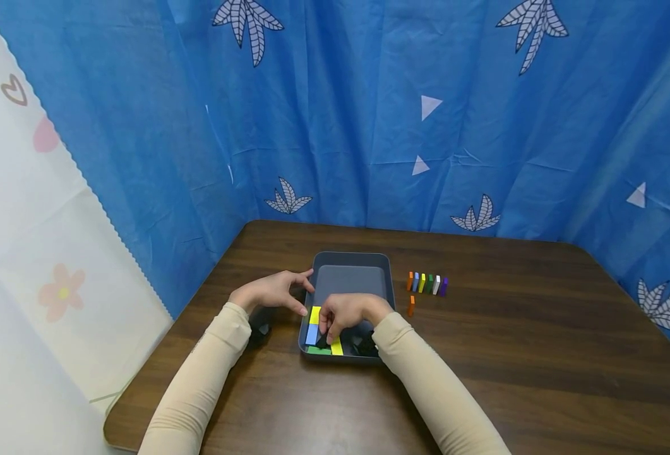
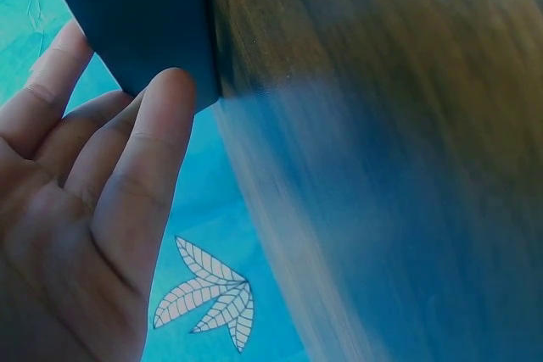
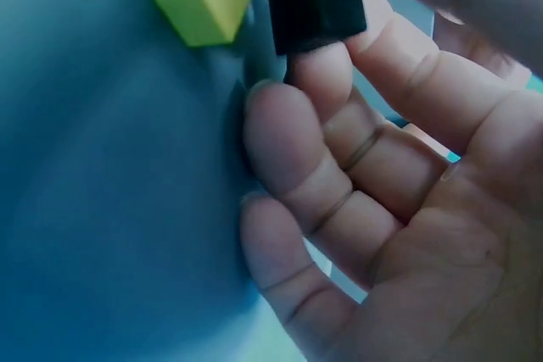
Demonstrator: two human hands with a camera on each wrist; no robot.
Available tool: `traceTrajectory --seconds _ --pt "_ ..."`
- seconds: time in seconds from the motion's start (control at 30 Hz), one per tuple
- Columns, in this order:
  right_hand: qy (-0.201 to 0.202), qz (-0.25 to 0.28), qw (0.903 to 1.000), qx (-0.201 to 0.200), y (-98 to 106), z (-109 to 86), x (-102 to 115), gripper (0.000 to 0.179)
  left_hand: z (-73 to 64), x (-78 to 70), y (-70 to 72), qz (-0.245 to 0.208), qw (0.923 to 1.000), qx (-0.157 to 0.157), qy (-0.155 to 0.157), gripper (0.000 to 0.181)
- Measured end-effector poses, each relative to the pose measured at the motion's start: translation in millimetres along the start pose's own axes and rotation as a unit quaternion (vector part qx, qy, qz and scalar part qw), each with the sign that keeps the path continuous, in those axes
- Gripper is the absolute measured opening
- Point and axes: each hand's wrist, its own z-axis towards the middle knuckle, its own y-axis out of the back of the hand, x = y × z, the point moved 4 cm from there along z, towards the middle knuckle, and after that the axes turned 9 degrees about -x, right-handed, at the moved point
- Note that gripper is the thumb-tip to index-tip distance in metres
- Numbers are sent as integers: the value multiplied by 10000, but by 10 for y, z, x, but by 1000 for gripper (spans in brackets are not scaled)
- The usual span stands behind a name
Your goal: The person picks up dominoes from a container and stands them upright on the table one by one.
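My right hand point(image 1: 348, 311) reaches into a dark grey tray point(image 1: 352, 255) and pinches a black block point(image 3: 314, 10) over its near left part. Along the tray's left side lie a yellow block point(image 1: 315, 314) and a light blue block point(image 1: 312, 334). A green block point(image 1: 319, 351) lies along the near wall, and another yellow block point(image 1: 336, 347) is beside it. The right fingers partly hide these blocks. My left hand point(image 1: 272, 291) is at the tray's left side, fingers loosely bent against its outer wall point(image 2: 144, 14), holding no block.
Right of the tray, several small blocks stand in a row, from an orange block point(image 1: 410, 280) to a purple block point(image 1: 444, 287). A separate orange block point(image 1: 411, 306) stands nearer. Blue curtains point(image 1: 369, 126) hang behind the wooden table point(image 1: 511, 354).
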Motion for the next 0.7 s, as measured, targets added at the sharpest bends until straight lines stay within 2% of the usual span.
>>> traceTrajectory --seconds 0.2,0.4,0.57,0.7 --pt "69 86 9999 -102 46 -23 24 10 -4 -7 3 13 10000 -2 -5 53" --pt "305 401 9964 -680 134 -104 71 8 -11 2 1 1 10000 14 -9 53" --pt "611 858 9857 -1319 273 -239 124 13 -7 4 4 42 9999 38 86 55" --pt "795 1295 9709 -1853 410 -378 144 19 18 16 16 -7 9998 -11 196 55"
